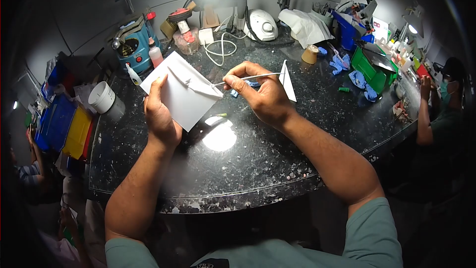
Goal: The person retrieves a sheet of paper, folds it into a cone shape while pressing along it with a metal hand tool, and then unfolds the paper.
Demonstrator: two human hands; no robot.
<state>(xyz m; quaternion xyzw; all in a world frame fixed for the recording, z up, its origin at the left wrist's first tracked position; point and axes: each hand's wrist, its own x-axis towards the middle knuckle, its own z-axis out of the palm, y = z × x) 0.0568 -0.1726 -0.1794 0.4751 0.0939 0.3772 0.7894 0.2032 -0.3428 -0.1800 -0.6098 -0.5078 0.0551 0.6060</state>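
A white tub sits on the speckled black bench at the frame's left. Left of centre, the left hand grips a white pad, its long axis slanting from upper left to lower right; a raised white ridge follows the same slant. At centre, a slender tool points left toward the ridge's lower-right end, contact unclear, its shaft near level, rising slightly rightward, pinched in the right hand's fingers. Right of centre, a white triangular piece points upward.
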